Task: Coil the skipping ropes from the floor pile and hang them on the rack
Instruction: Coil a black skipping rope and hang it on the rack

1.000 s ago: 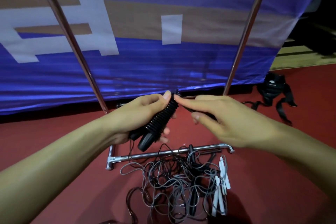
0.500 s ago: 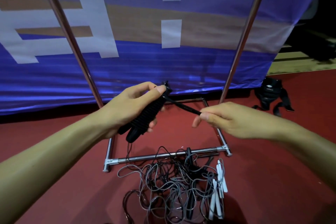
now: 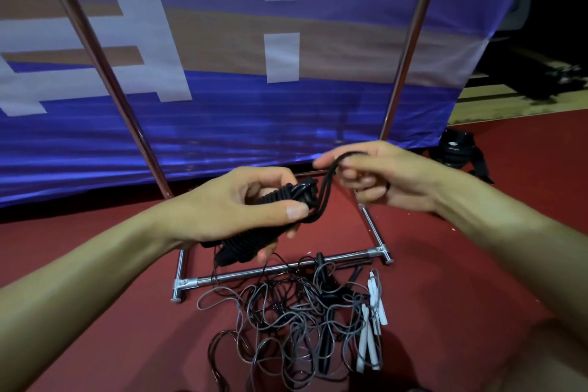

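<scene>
Nearest, at 6 o'clock on the red floor [image 3: 95, 344]: tangled pile of skipping ropes [image 3: 286, 321], grey and black cords looped over each other, white handles [image 3: 370, 331] bunched at its 3 o'clock edge, a black handle among the cords. Just beyond the pile, chrome base bar of the rack [image 3: 273, 270], some cords draped across it. Above that, mid-frame: left hand [image 3: 241, 210] curled round ribbed black handles [image 3: 251, 242], cord wound in coils [image 3: 302, 192] at their upper end, thumb pressed along the bundle. At 1 o'clock from it, right hand [image 3: 388, 175] pinching a doubled loop of black cord [image 3: 327, 181] between thumb and forefinger, loop running down to the coils. Farther back: two rack uprights, left [image 3: 105, 73] and right [image 3: 410, 41], rising tilted in view. At 3 o'clock on floor, black strapped object [image 3: 458, 153], unclear what. Farthest: blue banner [image 3: 254, 121] with white blocks.
</scene>
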Tool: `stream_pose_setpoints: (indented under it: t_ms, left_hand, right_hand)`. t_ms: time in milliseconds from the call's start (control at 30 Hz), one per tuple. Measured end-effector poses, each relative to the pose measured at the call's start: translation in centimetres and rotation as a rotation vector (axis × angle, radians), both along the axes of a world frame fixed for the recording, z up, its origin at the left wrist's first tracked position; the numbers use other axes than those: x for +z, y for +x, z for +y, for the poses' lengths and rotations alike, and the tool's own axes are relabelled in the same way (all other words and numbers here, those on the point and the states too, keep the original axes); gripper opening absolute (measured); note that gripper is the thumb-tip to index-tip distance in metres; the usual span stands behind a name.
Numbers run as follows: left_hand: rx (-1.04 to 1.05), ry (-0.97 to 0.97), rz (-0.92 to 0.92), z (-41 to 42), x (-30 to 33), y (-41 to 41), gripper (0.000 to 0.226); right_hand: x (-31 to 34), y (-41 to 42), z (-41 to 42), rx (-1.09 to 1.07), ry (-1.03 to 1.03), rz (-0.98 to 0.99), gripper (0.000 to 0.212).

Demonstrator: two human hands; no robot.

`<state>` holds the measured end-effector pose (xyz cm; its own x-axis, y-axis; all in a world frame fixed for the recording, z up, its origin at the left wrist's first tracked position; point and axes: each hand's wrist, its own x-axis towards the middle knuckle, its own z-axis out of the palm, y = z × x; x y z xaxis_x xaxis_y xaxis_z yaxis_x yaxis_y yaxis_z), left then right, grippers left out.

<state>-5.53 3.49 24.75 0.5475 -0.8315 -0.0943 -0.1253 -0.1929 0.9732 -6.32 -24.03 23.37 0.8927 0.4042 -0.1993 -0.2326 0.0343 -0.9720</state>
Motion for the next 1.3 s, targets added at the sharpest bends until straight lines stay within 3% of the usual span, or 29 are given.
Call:
stream_pose_setpoints:
  t_ms: [100, 167, 233, 300, 367, 433, 533, 633, 733, 900, 1100, 1300]
  left_hand:
    - [0.055, -0.054, -0.048, 0.0, 0.2, 0.1, 0.032]
    - [0.128, -0.12, -0.053, 0.3, 0.4, 0.3, 0.034]
    - [0.212, -0.199, -0.032, 0.8, 0.7, 0.6, 0.046]
    - [0.243, -0.23, -0.032, 1.1, 0.8, 0.8, 0.057]
    - [0.202, -0.218, -0.04, 1.0, 0.6, 0.6, 0.054]
    - [0.11, -0.183, -0.012, 0.8, 0.6, 0.3, 0.049]
    - [-0.034, -0.01, -0.013, 0.4, 0.9, -0.3, 0.034]
    - [-0.134, 0.247, -0.053, -0.5, 0.7, -1.1, 0.021]
    - [-0.136, 0.417, -0.105, -1.7, -0.1, -1.8, 0.032]
    - [0.065, 0.397, -0.159, -2.1, -0.4, -1.3, 0.023]
    - [0.164, 0.324, -0.152, -1.8, 1.1, -1.3, 0.032]
    - [0.339, 0.268, -0.181, -2.6, 0.9, -1.4, 0.03]
  right_hand:
    - [1.2, 0.5, -1.4, 0.065, 0.226, 0.083, 0.032]
    - [1.6, 0.6, -2.8, 0.193, 0.236, 0.146, 0.043]
    - [1.5, 0.4, -3.5, 0.185, 0.178, 0.182, 0.051]
    - [0.9, 0.2, -2.9, 0.112, -0.011, 0.098, 0.038]
    - [0.5, 0.0, -1.5, 0.108, -0.339, -0.099, 0.028]
    - [0.5, 0.2, -0.7, 0.081, -0.575, -0.271, 0.04]
    - [1.3, 0.2, -0.5, -0.076, -0.681, -0.332, 0.053]
    - [1.6, 0.2, 0.6, -0.18, -0.6, -0.344, 0.042]
    - [2.2, 0.0, 2.8, -0.186, -0.464, -0.359, 0.03]
    - [3.3, -1.3, 4.7, -0.065, -0.16, -0.277, 0.008]
    - [3.0, -1.8, 3.6, -0.015, 0.377, -0.032, 0.008]
    - [2.1, -2.2, 3.7, 0.169, 0.441, 0.017, 0.02]
